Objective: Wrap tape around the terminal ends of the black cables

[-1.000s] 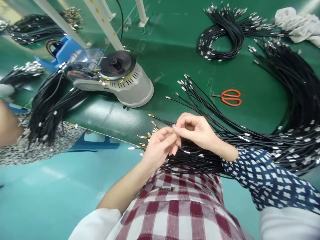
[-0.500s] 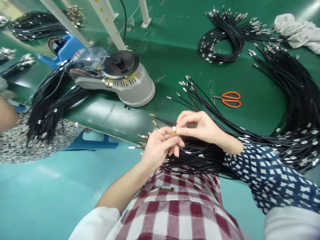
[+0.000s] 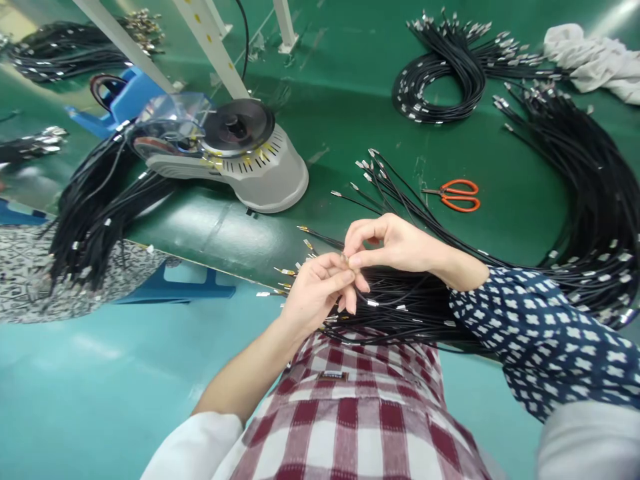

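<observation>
Both hands meet at the table's front edge, fingertip to fingertip. My left hand (image 3: pixel 320 287) is closed in a pinch on a black cable, whose end shows between the fingers. Thumb and forefinger of my right hand (image 3: pixel 385 245) press together at that same cable end; a small yellowish bit shows there, mostly hidden by the fingertips. Under and behind the hands lies a bundle of black cables (image 3: pixel 400 293) with white tags and metal ends, some ends poking out left of my left hand. Orange-handled scissors (image 3: pixel 459 195) lie on the green table beyond my right hand.
A grey tape dispenser (image 3: pixel 273 173) with a black disc stands left of centre on the green table (image 3: pixel 345 133). Black cables (image 3: pixel 95 213) hang over the edge beside it. Coiled cables (image 3: pixel 440 80), a large cable bundle (image 3: pixel 595 173) and a white cloth (image 3: pixel 590 60) lie to the right.
My right hand has shifted slightly up and left, its fingertips now covering more of the small yellowish piece. The pale tip that showed above it is no longer visible. The person's arm at far left has left view.
</observation>
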A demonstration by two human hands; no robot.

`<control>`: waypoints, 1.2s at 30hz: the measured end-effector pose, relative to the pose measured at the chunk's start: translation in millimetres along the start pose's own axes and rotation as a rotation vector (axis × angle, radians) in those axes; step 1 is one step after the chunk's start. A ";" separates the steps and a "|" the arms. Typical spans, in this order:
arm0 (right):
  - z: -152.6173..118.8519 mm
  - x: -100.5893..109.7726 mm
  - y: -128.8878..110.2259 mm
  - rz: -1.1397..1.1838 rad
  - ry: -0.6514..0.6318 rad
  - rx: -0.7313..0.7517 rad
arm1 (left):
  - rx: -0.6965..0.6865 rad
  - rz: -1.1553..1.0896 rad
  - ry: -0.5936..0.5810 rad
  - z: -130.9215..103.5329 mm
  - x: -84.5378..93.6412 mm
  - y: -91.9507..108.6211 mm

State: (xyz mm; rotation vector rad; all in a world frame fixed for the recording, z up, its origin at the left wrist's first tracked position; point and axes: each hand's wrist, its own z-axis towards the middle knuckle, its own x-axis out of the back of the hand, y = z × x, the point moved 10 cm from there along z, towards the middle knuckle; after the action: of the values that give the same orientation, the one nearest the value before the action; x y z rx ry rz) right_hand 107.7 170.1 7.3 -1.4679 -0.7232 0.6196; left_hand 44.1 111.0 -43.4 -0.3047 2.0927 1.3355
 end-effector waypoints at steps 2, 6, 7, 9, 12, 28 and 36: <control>-0.3 -3.4 0.7 0.036 -0.031 -0.018 | 0.004 -0.005 -0.030 1.0 -1.4 -0.8; -0.8 -6.0 -13.0 -0.124 -0.031 0.057 | 0.008 -0.012 -0.047 3.3 0.6 -1.9; -0.9 -6.2 -17.4 -0.188 -0.026 0.085 | 0.009 -0.010 -0.043 3.6 1.5 -2.0; -1.0 -3.5 -22.7 -0.363 -0.006 0.131 | 0.009 0.008 -0.042 3.1 1.9 -1.6; -1.9 25.3 -19.3 -0.814 0.198 0.135 | -0.020 0.091 -0.010 -1.7 4.5 1.3; -17.6 63.5 1.5 -1.461 0.611 0.015 | -0.696 1.103 0.421 -32.1 15.6 75.3; -8.9 52.8 1.1 -1.536 0.569 0.044 | -0.534 0.808 0.363 -6.1 20.0 62.9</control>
State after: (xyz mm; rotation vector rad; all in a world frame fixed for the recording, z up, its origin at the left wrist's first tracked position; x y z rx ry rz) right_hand 148.9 204.3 9.4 -0.6168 -1.0836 -0.9084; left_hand -5.3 137.3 -8.0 0.1261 2.2004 2.4832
